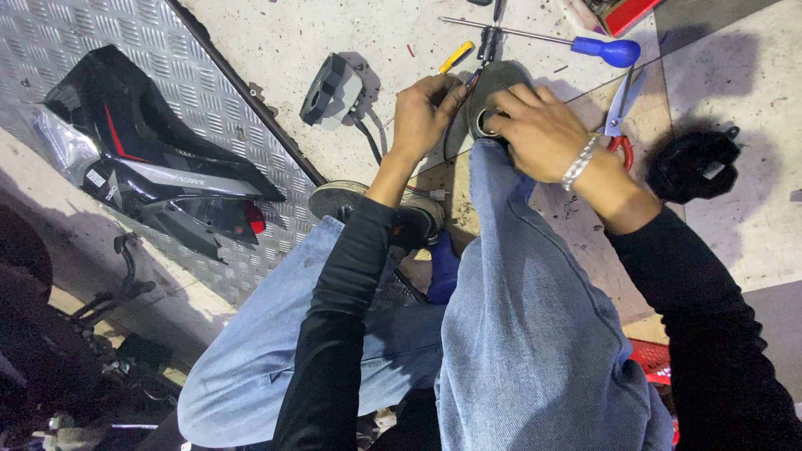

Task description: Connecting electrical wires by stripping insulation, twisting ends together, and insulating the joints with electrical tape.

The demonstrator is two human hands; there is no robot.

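I sit on the floor with my jeans-clad legs (518, 317) drawn up. My right hand (539, 125), with a silver bracelet at the wrist, grips a small round metal part (484, 124) against my dark shoe (501, 79). Just to its left, my left hand (422, 113) has its fingers pinched on thin wires (458, 100) that run to that part. Both sleeves are black. What lies under my right palm is hidden.
A blue-handled screwdriver (614, 52), a yellow-handled tool (457, 57) and red-handled scissors (622, 113) lie near my hands. A grey-black block with a cable (330, 88), a black part (693, 163), a motorbike fairing panel (159, 171) on a chequer-plate ramp (67, 42) and a red crate (652, 359) surround me.
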